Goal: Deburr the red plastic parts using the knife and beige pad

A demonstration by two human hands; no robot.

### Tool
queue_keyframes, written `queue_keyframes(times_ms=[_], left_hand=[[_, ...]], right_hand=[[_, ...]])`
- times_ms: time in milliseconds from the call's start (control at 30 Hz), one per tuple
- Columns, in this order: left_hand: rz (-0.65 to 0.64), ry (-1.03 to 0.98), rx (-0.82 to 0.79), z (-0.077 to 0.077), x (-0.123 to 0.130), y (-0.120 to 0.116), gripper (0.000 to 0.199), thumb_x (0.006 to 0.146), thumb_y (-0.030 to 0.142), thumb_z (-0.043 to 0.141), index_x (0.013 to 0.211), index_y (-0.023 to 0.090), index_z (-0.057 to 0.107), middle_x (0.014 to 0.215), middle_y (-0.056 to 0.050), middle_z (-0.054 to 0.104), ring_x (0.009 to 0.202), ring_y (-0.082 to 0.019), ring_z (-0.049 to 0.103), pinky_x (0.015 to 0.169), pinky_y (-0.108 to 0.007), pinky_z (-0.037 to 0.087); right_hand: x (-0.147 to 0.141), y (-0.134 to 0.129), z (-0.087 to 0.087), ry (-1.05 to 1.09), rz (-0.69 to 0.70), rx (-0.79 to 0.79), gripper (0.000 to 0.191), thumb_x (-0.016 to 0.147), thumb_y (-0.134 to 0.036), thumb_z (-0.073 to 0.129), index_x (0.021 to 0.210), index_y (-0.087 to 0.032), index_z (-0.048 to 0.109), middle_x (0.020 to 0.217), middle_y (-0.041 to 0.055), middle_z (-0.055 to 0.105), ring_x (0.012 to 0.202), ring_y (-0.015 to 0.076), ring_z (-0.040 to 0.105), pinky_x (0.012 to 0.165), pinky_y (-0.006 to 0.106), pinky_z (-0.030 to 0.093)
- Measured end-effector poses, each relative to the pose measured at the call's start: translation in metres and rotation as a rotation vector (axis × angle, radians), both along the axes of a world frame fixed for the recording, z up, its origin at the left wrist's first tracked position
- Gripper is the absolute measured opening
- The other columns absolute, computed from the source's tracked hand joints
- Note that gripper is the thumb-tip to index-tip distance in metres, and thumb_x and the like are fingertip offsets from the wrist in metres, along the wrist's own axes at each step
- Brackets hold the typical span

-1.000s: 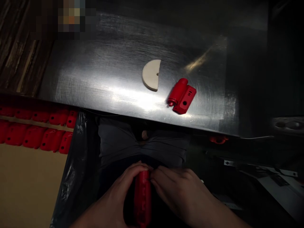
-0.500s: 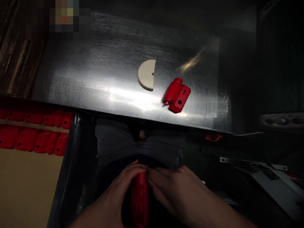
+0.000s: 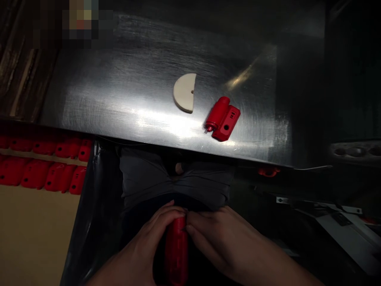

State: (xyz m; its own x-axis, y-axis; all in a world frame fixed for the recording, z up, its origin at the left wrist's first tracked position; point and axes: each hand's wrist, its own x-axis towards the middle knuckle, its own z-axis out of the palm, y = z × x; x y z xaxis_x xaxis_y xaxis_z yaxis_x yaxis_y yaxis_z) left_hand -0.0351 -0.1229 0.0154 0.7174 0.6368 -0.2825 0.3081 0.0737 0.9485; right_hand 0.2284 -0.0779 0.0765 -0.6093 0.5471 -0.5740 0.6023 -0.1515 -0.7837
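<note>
Low in the view, over my lap, my left hand [image 3: 157, 226] is closed round a long red plastic part [image 3: 176, 254], its thumb and fingers at the far end and left side. My right hand [image 3: 214, 232] is pinched against the right side of that end. From its fingertips the small tip of a thin pointed tool [image 3: 183, 228] reaches onto the red plastic; the rest of it is hidden in the fingers. On the metal table [image 3: 133, 87] ahead lies a similar red part [image 3: 222, 119] with a rounded barrel and a flat side plate.
A cream half-disc [image 3: 184, 93] with a small notch lies on the table, left of the loose red part. Rows of red parts [image 3: 35, 173] sit on a tan board at the left. Metal pieces [image 3: 342, 222] lie low at the right in shadow.
The tool tip in my right hand has shifted slightly down and right along the red part and shows darker. My left hand keeps its hold, and the table things stay put.
</note>
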Motion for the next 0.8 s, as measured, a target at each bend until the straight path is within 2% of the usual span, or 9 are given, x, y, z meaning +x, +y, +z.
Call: queue_keyframes(times_ms=[100, 233, 367, 667, 800], left_hand=[[-0.002, -0.008, -0.002, 0.0002, -0.0003, 0.0004, 0.123, 0.068, 0.036, 0.097, 0.163, 0.036, 0.020, 0.166, -0.015, 0.040, 0.155, -0.045, 0.036, 0.124, -0.058, 0.042], [0.007, -0.012, -0.014, 0.0002, 0.0006, 0.0003, 0.121, 0.068, 0.035, 0.096, 0.163, 0.035, 0.021, 0.165, -0.015, 0.041, 0.155, -0.045, 0.036, 0.124, -0.059, 0.042], [0.008, -0.021, -0.019, -0.0007, 0.0012, -0.0010, 0.120, 0.068, 0.030, 0.095, 0.163, 0.034, 0.022, 0.163, -0.015, 0.044, 0.156, -0.045, 0.034, 0.125, -0.060, 0.040], [0.013, -0.023, -0.030, -0.0004, 0.0012, 0.0000, 0.121, 0.068, 0.031, 0.096, 0.163, 0.038, 0.021, 0.165, -0.012, 0.041, 0.156, -0.043, 0.035, 0.126, -0.056, 0.040], [0.011, -0.031, -0.030, 0.0000, -0.0001, -0.0013, 0.121, 0.069, 0.033, 0.095, 0.163, 0.036, 0.021, 0.165, -0.013, 0.041, 0.155, -0.044, 0.036, 0.126, -0.057, 0.040]], right_hand=[[0.0024, 0.0032, -0.0028, 0.065, -0.012, -0.059, 0.024, 0.113, -0.032, 0.040, 0.098, -0.025, 0.058, 0.094, -0.0047, 0.072, 0.082, 0.0122, 0.067, 0.077, 0.028, 0.042], [0.0042, 0.0041, -0.0074, 0.091, -0.129, -0.110, 0.036, 0.114, -0.041, 0.034, 0.088, -0.023, 0.052, 0.077, -0.0060, 0.059, 0.071, 0.0107, 0.058, 0.070, 0.028, 0.039], [0.0050, 0.0001, -0.0080, 0.073, -0.198, -0.106, 0.036, 0.114, -0.041, 0.035, 0.088, -0.024, 0.053, 0.079, -0.0062, 0.059, 0.074, 0.0106, 0.058, 0.072, 0.028, 0.038], [0.0033, -0.0023, -0.0031, 0.015, -0.094, -0.057, 0.032, 0.114, -0.040, 0.037, 0.095, -0.025, 0.057, 0.091, -0.0061, 0.069, 0.084, 0.0129, 0.065, 0.079, 0.031, 0.039], [0.0011, -0.0022, -0.0040, 0.029, -0.083, -0.034, 0.027, 0.114, -0.035, 0.040, 0.096, -0.026, 0.059, 0.094, -0.0070, 0.071, 0.084, 0.0120, 0.067, 0.077, 0.030, 0.039]])
